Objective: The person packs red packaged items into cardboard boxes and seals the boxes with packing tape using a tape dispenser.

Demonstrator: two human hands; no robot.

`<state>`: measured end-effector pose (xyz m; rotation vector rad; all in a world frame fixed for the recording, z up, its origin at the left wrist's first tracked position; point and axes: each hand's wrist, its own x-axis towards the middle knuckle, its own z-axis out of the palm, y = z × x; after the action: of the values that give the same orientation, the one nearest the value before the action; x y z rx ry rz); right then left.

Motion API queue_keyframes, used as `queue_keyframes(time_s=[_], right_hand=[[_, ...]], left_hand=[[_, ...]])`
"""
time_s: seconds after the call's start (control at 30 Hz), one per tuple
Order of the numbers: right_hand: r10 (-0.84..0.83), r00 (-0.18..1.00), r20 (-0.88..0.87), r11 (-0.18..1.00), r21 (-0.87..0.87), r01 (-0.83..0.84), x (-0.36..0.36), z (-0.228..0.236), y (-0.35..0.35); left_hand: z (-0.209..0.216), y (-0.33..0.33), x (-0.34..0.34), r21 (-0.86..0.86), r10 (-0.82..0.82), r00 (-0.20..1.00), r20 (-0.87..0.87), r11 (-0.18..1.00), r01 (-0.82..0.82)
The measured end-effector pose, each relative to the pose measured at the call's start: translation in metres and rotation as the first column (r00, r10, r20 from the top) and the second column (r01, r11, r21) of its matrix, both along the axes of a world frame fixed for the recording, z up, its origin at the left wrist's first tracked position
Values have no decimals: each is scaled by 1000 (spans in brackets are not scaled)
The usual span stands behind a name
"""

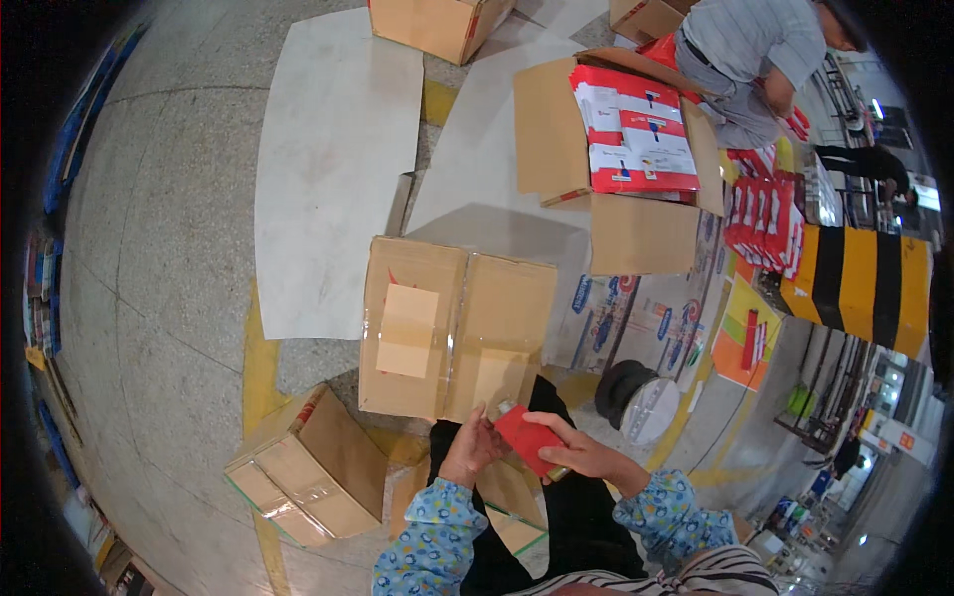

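Note:
My right hand (591,459) is wrapped round a small red block-shaped object (529,437) with a grey end; its exact kind does not show. Close by its grey end, my left hand (473,449) has its fingers drawn together in a pinch; whatever is between them is hidden. Both hands are above my lap, at the near edge of a closed cardboard carton (507,308). Clear tape runs along the carton's middle seam, and a pale label-like patch (408,331) lies on its left half. Blue patterned sleeves cover both my forearms.
An open carton (644,233) of red-and-white packets (641,129) stands beyond. Another carton (318,467) sits at my left, a black-and-white reel (641,402) at my right. A person (745,60) bends at the far right, near a yellow-black striped barrier (855,288).

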<state>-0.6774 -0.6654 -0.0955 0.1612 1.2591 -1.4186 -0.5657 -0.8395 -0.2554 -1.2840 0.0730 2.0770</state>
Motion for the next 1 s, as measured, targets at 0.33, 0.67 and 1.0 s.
queue_keyframes(time_s=[0.33,0.67,1.0], right_hand=[[265,964,-26,964,4,-265,-21,15,33],[299,948,-108,953,81,-292,-43,41,48],[273,958,86,938,199,-285,-47,52,43]], left_hand=[[24,43,-11,28,89,995,-52,996,-87],[36,84,-26,-183,99,995,18,979,-94],[61,81,-38,-169,315,940,130,941,-292]])
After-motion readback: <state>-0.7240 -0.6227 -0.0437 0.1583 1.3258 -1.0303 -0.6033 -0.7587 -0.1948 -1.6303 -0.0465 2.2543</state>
